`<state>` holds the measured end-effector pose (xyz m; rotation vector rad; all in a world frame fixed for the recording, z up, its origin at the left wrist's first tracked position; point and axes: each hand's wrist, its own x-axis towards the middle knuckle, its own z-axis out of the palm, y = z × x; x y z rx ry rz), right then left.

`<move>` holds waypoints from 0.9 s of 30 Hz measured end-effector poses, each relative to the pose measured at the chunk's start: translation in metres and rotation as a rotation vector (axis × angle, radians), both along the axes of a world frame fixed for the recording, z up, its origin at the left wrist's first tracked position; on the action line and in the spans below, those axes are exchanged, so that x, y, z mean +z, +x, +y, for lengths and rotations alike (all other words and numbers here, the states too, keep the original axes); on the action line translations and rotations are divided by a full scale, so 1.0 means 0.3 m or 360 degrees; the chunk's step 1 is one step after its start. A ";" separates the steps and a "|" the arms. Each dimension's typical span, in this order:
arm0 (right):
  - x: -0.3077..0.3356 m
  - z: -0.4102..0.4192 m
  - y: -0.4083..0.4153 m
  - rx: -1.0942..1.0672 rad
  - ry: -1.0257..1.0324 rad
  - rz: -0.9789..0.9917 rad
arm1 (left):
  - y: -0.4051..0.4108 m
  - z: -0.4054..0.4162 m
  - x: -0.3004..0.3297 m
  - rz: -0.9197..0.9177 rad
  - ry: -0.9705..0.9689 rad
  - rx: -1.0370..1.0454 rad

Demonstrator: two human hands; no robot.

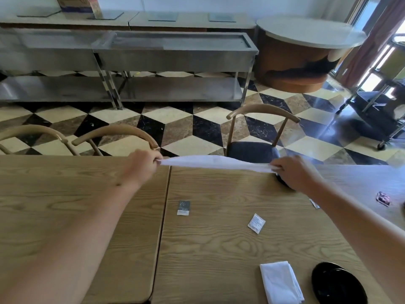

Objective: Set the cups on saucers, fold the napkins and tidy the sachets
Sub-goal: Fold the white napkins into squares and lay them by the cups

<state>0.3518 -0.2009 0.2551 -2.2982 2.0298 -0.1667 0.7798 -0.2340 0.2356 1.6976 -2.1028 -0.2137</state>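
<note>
Your frame is brightly daylit from the window (pixel 394 29) at upper right. Below the window, glare washes the floor (pixel 324 137) and the table's (pixel 219 227) far right corner. Shadows on the table are soft. Edges bow from wide-angle distortion. Overall sharpness is soft; the steel counter (pixel 171 53) left of the window looks smeared.

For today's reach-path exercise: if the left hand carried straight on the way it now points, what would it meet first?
Probably the curved wooden chair back just past the table's far edge. The left hand, pinching one end of the white napkin, points away from the person towards it. Depth is hard to judge in one view.
</note>
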 end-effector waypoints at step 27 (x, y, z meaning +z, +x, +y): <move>-0.551 0.118 -0.049 -0.0544 0.0893 -0.0682 | 0.026 0.207 -0.590 0.0639 0.1017 0.0460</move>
